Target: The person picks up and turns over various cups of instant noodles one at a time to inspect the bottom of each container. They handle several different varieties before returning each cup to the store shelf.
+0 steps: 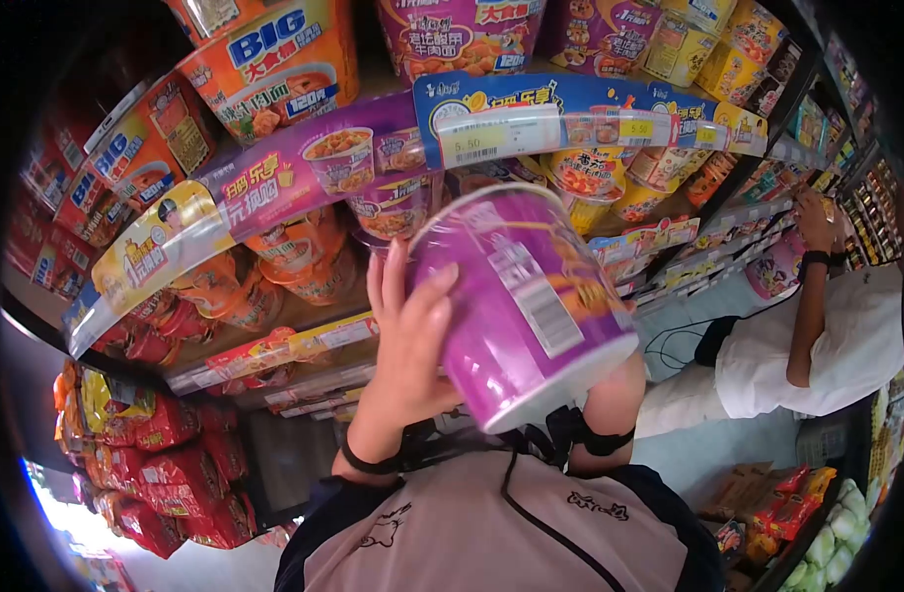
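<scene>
A large purple tub of instant noodles (501, 335) is tilted in front of my chest, its barcode label and white base facing me. My left hand (412, 321) grips its left side, with the thumb laid on the purple wall and other fingers reaching up beside it. My right forearm (614, 395) passes behind the tub's lower right side, so the tub hides my right hand and its fingers. Just beyond the tub is a shelf of noodle tubs, with a smaller purple tub (391, 209) near my left fingertips.
A shelf edge with price strips (501, 138) curves across the front. Above it stand big orange tubs (274, 74) and purple ones. Red noodle packs (180, 483) are stacked at lower left. Another person in white (797, 345) stands at the right, an arm toward the shelves.
</scene>
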`<action>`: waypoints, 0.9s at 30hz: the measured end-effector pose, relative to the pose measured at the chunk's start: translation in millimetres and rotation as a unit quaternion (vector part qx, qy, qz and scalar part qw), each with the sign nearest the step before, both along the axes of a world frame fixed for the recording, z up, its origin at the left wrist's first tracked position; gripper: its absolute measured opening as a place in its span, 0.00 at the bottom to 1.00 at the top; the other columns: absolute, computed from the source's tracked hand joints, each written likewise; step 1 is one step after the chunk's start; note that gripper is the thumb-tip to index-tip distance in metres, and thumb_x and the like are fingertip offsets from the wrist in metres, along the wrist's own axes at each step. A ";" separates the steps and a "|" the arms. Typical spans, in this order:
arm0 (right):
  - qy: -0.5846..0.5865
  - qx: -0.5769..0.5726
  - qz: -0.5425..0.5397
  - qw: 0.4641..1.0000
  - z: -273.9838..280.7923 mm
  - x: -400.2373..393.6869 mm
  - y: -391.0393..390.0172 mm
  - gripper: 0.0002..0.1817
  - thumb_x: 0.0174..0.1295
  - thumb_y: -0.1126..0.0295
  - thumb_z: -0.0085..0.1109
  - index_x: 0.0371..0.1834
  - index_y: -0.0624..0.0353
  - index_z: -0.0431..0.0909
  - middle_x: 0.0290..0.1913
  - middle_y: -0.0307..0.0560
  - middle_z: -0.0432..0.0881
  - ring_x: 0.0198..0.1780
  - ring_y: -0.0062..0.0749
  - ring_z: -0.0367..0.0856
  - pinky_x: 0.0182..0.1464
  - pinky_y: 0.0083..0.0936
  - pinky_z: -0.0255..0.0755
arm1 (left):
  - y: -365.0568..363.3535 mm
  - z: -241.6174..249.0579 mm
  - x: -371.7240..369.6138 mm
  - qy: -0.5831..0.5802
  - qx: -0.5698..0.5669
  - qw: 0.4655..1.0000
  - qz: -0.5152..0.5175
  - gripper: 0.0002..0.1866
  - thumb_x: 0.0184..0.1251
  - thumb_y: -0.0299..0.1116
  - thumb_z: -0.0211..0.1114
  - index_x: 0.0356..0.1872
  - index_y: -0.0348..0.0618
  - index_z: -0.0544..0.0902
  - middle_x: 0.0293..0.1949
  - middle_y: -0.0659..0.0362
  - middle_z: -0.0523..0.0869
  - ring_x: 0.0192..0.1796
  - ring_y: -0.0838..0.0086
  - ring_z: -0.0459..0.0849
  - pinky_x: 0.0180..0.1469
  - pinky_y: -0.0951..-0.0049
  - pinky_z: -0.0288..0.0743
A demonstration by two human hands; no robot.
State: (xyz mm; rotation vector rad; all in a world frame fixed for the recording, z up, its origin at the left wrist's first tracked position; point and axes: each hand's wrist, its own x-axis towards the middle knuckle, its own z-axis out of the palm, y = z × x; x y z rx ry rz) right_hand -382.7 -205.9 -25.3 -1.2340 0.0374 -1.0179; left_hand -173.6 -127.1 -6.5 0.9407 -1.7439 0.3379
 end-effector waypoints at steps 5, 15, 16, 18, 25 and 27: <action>-0.075 0.091 0.049 0.992 -24.7 -7.5 -26.6 0.41 0.50 0.62 0.70 0.64 0.64 0.60 0.55 0.50 0.76 0.52 0.37 0.78 0.52 0.34 0.74 | -19.9 -15.2 3.3 -0.063 0.010 0.993 0.102 0.43 0.46 0.29 0.71 0.66 0.58 0.60 0.71 0.44 0.53 0.70 0.33 0.47 0.65 0.33 0.42; 0.003 0.018 -0.203 0.979 -18.6 14.2 -71.3 0.56 0.36 0.82 0.73 0.72 0.55 0.49 0.63 0.46 0.65 0.65 0.36 0.65 0.64 0.34 0.62 | -42.4 -14.5 28.0 -0.106 0.127 0.954 0.250 0.48 0.49 0.36 0.72 0.71 0.44 0.53 0.71 0.43 0.49 0.73 0.41 0.44 0.68 0.41 0.44; 0.002 0.021 -0.200 0.980 -16.4 16.6 -79.7 0.55 0.37 0.81 0.73 0.71 0.56 0.49 0.63 0.46 0.65 0.64 0.35 0.65 0.64 0.33 0.62 | -46.3 -11.9 31.4 -0.109 0.113 0.952 0.262 0.48 0.49 0.36 0.72 0.71 0.44 0.53 0.71 0.43 0.50 0.72 0.41 0.45 0.68 0.41 0.44; 0.022 -0.020 -0.217 0.976 -11.1 28.2 -94.5 0.54 0.39 0.80 0.74 0.71 0.58 0.49 0.62 0.47 0.66 0.63 0.33 0.66 0.64 0.31 0.63 | -54.9 -8.3 38.0 -0.121 0.079 0.948 0.285 0.44 0.51 0.36 0.71 0.69 0.41 0.57 0.68 0.43 0.56 0.70 0.41 0.51 0.68 0.42 0.46; 0.071 -0.126 -0.278 0.950 -12.4 76.2 -137.9 0.53 0.44 0.72 0.75 0.71 0.64 0.46 0.64 0.53 0.64 0.63 0.35 0.65 0.62 0.29 0.63 | -73.3 -1.3 59.3 -0.081 0.021 0.939 0.333 0.28 0.51 0.35 0.69 0.54 0.41 0.71 0.52 0.48 0.71 0.55 0.49 0.67 0.57 0.48 0.60; 0.096 -0.174 -0.329 0.923 -21.1 85.0 -147.3 0.53 0.44 0.68 0.75 0.70 0.65 0.48 0.63 0.55 0.65 0.63 0.36 0.67 0.61 0.29 0.63 | -75.3 -3.5 60.0 -0.081 0.013 0.937 0.339 0.25 0.51 0.35 0.69 0.51 0.42 0.73 0.50 0.48 0.71 0.53 0.49 0.68 0.55 0.49 0.62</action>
